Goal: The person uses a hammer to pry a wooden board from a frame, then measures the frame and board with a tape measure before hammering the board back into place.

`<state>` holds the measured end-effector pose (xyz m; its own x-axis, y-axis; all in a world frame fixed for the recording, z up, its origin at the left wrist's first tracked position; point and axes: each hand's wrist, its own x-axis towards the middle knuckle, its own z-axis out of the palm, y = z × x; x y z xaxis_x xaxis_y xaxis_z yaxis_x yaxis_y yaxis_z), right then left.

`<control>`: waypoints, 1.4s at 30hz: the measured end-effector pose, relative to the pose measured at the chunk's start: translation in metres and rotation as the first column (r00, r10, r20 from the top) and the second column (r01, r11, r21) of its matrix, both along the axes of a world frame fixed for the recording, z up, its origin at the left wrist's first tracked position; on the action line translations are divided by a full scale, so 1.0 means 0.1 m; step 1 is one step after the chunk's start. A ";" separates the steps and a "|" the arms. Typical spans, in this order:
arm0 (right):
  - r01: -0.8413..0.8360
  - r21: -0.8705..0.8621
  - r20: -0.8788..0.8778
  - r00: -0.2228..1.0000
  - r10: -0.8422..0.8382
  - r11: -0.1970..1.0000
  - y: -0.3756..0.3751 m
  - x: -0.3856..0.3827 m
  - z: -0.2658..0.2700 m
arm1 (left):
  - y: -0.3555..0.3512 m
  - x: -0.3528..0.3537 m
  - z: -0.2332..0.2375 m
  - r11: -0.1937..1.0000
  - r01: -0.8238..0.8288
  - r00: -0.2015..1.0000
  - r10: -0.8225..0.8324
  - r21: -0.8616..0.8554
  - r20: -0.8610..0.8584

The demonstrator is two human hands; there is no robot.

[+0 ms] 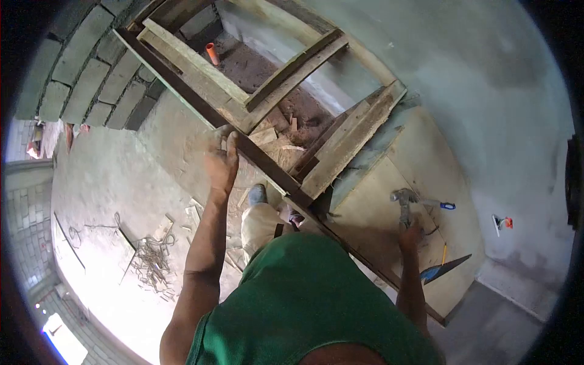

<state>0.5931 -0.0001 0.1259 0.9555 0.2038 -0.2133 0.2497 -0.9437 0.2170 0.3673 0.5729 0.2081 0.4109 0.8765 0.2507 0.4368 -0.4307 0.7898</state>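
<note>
A long dark wooden beam (261,157) crosses in front of me, part of a timber frame with lighter cross pieces (298,76). My left hand (222,159) is closed around the beam's edge, left of the lower cross pieces. At the right, over a pale plywood board (371,207), my right hand (412,234) is closed on a hammer (405,204), whose head points up and away from me. A blue-handled tool (447,205) lies just beyond the hammer. Near my right wrist are a handsaw (450,267) and a yellow pencil-like item (444,252).
An orange pipe (212,53) stands on the dirt inside the frame. A block wall (91,79) rises at the upper left. Wood scraps and sticks (152,261) litter the floor at the left. A small orange and white tool (502,224) is at the right.
</note>
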 end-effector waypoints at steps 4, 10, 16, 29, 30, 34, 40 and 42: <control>-0.023 0.369 -0.088 0.994 0.060 0.929 0.36 -0.17 0.63 | -0.14 -0.05 0.03 0.962 0.236 0.972 -0.231 -0.135 0.051; 0.202 0.807 -0.260 0.965 0.025 0.555 0.97 0.19 0.21 | -0.87 0.09 0.25 0.395 0.699 0.614 -0.759 -0.596 0.216; 0.811 0.543 -0.764 0.585 0.273 -0.216 4.08 -0.12 0.86 | -1.01 0.11 0.20 0.512 0.723 0.570 -0.821 -0.464 -0.017; 0.816 0.571 -0.772 0.570 0.283 -0.089 5.70 -0.74 0.18 | 0.66 -0.39 -0.06 0.852 0.501 0.742 -0.513 -0.152 -0.432; 0.816 0.570 -0.773 0.571 0.276 -0.092 5.73 -0.74 0.16 | 0.70 -0.41 -0.10 0.848 0.510 0.754 -0.521 -0.144 -0.401; 0.779 0.621 -0.751 0.622 0.221 -0.085 5.91 -0.91 0.21 | 0.85 -0.51 0.02 0.845 0.503 0.732 -0.528 -0.182 -0.431; 0.902 0.398 -0.878 0.427 0.216 -0.166 5.86 -0.87 0.35 | 0.80 -0.38 0.57 0.813 0.561 0.637 -0.545 -0.156 -0.545; 0.947 0.266 -0.870 0.317 0.379 -0.181 5.69 -0.86 0.41 | 0.72 -0.23 1.06 0.782 0.600 0.367 -0.458 -0.171 -0.809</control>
<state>0.5067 0.5691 0.1666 0.5076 0.5188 -0.6879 -0.8267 0.0685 -0.5584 0.3445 0.6446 0.3142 0.8549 0.3907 -0.3412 0.4634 -0.8709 0.1637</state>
